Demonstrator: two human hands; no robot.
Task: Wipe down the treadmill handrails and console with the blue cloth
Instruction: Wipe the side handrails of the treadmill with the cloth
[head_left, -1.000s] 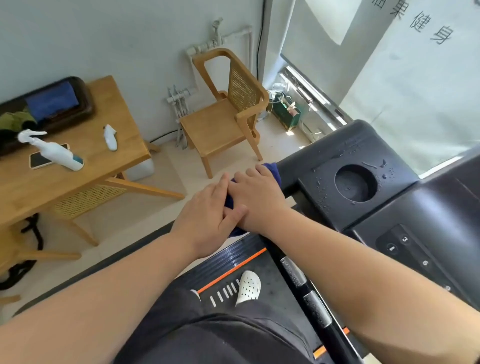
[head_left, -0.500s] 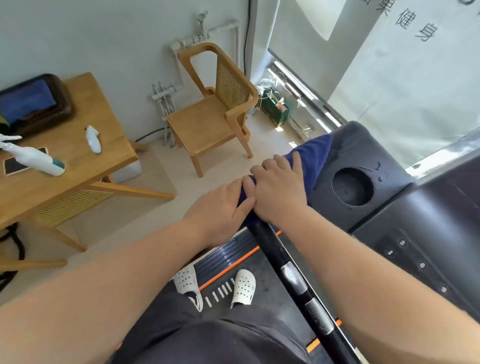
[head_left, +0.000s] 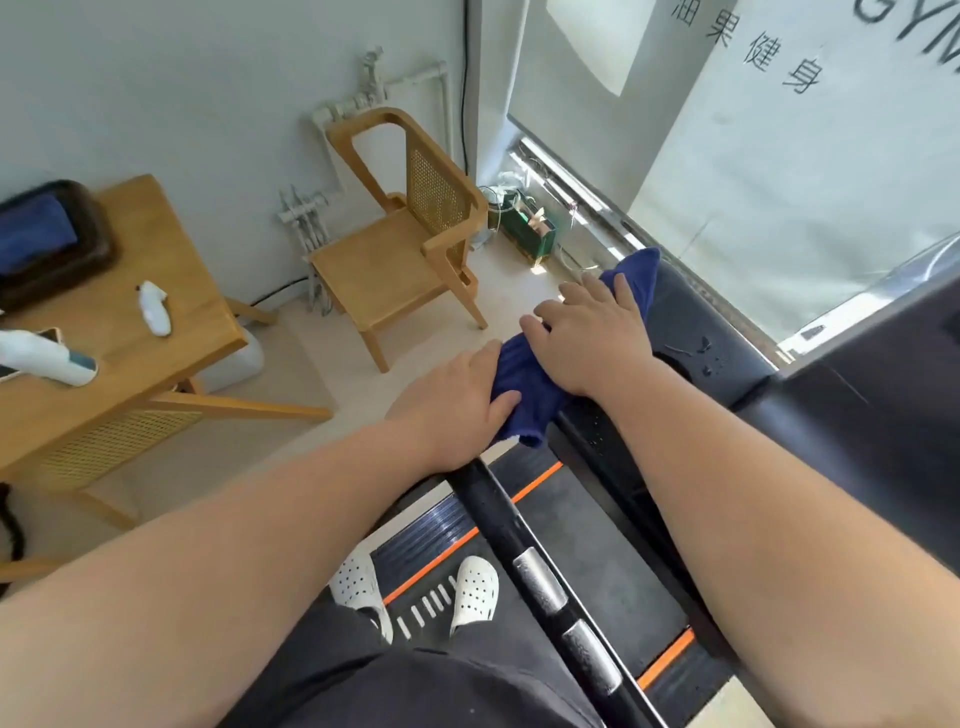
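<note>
The blue cloth (head_left: 524, 387) lies stretched along the top of the black left handrail (head_left: 511, 525) and up onto the console's left corner (head_left: 711, 332). My left hand (head_left: 452, 405) presses its near end against the rail. My right hand (head_left: 592, 332) lies flat on the cloth farther up, fingers spread, with the cloth's far tip (head_left: 639, 275) sticking out past them. Water drops sit on the console next to the cup holder, which my right wrist mostly hides. Two silver grip sensors (head_left: 540, 579) show lower on the rail.
A wooden table (head_left: 130, 358) at the left holds a white spray bottle (head_left: 47, 358), a phone and a dark tray with another blue cloth. A wooden chair (head_left: 405, 244) stands by the wall. My white shoes (head_left: 472, 592) stand on the treadmill belt.
Both hands have slid the cloth up the handrail toward the console, the right hand leading. More bare rail now shows below my left hand.
</note>
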